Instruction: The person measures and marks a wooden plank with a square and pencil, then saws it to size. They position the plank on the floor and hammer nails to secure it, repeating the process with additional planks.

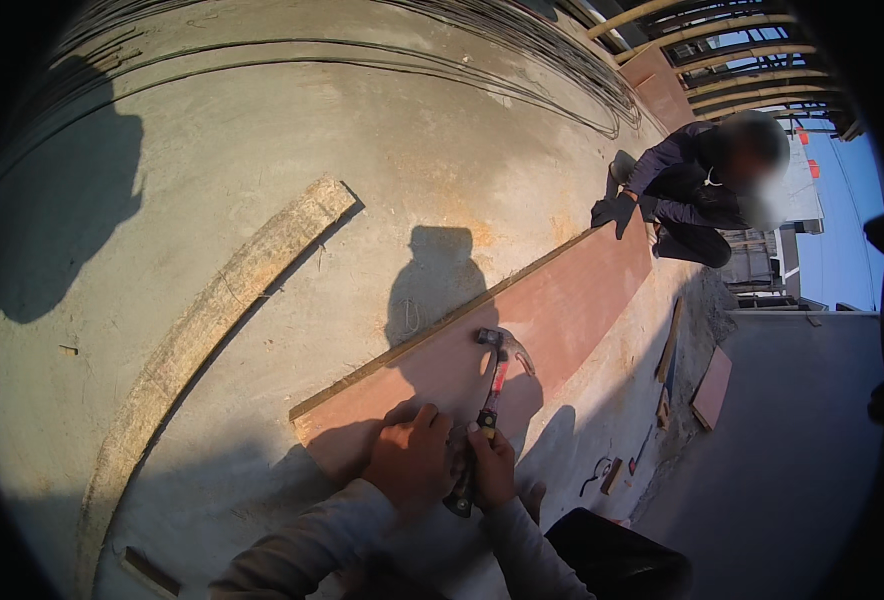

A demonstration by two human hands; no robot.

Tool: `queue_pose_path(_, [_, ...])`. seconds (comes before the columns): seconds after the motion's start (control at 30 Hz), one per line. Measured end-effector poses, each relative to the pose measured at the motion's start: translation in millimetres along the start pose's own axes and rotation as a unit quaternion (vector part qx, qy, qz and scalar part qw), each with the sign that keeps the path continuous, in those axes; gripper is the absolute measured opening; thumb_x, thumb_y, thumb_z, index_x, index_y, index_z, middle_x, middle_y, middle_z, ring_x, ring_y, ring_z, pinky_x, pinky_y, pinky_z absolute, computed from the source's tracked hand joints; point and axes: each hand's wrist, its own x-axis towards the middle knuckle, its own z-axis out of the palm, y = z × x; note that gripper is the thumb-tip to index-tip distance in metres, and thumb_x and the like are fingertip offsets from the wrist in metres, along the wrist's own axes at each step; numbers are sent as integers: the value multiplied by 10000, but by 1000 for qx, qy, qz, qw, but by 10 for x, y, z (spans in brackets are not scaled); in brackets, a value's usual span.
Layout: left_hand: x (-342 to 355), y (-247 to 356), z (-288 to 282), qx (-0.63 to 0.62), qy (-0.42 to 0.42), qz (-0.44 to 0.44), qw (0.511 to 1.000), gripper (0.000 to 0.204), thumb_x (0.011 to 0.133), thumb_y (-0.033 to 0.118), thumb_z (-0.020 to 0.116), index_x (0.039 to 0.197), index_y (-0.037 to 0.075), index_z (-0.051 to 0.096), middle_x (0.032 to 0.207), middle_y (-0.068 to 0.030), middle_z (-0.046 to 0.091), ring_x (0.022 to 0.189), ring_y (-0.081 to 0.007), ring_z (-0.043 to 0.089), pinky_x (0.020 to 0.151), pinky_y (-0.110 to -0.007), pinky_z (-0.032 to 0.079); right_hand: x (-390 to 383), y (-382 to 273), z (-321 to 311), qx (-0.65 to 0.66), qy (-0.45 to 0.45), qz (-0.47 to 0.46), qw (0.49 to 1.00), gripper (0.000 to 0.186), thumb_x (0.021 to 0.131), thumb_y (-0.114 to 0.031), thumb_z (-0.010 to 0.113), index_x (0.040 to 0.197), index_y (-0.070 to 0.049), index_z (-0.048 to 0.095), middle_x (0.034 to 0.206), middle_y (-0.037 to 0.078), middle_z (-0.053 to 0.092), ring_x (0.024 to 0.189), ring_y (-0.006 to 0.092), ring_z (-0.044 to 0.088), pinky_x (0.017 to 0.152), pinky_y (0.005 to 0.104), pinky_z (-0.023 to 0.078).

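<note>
A claw hammer with a red and black handle is gripped in my right hand, its metal head raised over a long reddish plywood panel. Beside it, near the panel's close end, my left hand has its fingers curled together. What those fingers hold, if anything, is hidden. A wooden strip runs along the panel's left edge. At the far end a crouching person rests a dark-gloved hand on the panel.
To the left a long rough plank lies on the concrete floor, looking curved. Long thin rods stretch across the back. Wood offcuts lie at the right, and a short wood piece at the lower left.
</note>
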Motion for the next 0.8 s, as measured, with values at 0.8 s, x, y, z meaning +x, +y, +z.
queue_pose_path(0.8, [1380,-310,238,169,133,74,974,87,846,64,722,933,70,720,883,-97,685,766,-283,694,667,-346,534,183,148,-400,48,-70,-27,996,212,986,-202,616,1086,-37,528,708,3,555,573,66,540,505,253,436])
